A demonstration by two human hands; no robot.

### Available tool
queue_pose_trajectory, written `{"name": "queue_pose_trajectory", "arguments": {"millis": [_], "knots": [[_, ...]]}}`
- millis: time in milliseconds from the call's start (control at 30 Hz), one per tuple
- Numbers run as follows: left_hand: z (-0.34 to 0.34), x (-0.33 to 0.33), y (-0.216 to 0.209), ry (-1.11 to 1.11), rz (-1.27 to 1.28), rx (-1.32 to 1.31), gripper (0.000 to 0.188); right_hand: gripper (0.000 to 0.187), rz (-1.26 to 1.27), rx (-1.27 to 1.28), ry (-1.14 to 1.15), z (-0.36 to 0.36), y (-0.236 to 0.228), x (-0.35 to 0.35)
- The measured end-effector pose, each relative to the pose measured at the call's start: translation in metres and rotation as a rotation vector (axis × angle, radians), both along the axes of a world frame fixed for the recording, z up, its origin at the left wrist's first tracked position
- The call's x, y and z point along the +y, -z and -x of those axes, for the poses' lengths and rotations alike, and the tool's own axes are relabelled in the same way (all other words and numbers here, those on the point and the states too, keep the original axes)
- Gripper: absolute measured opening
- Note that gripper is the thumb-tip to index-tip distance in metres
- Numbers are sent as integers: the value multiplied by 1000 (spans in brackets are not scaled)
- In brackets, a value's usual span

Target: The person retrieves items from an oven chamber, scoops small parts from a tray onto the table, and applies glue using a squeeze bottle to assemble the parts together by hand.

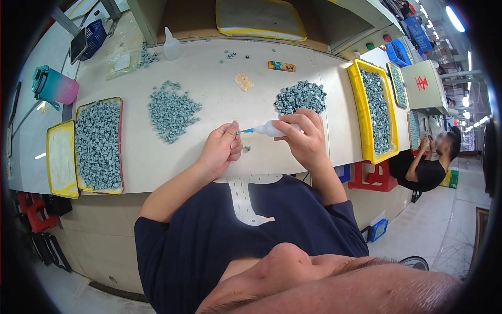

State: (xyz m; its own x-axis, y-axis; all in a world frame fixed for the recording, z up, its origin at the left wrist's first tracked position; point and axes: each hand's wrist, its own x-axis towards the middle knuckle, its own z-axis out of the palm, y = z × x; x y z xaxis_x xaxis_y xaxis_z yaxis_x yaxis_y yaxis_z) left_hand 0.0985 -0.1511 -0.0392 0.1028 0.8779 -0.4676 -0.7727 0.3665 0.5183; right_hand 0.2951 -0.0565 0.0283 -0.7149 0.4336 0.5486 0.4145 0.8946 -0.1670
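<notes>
A tiny blue-green piece (238, 132) is pinched between the thumb and finger of my left hand (222, 147). My right hand (307, 138) is wrapped round a white squeeze bottle (266, 129), lying nearly level in the air. Its thin blue nozzle (249, 131) points left, its tip right by the pinched piece; whether they touch I cannot tell. Beyond my left hand spreads a pile of pale grey-green pieces (172, 111). A darker, shinier pile (300, 97) sits just past my right hand. A few loose pieces (247, 149) lie below the nozzle.
Left stands a filled tray (98, 146) beside a yellow-edged tray (61, 157) and a tumbler (55, 86). Right is a filled yellow tray (375, 110). Farther back are a second squeeze bottle (171, 46), an orange-green tube (282, 66) and a shelf (334, 31). Another person (431, 165) sits far right.
</notes>
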Motion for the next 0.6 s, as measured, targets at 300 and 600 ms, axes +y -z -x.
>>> {"name": "queue_pose_trajectory", "arguments": {"millis": [300,600], "knots": [[1,0,1,14,-16,5,31,42,3,15,-15,2,-8,-2],[-1,0,-6,14,96,-36,30,39,714,359,197,10,29,20]]}}
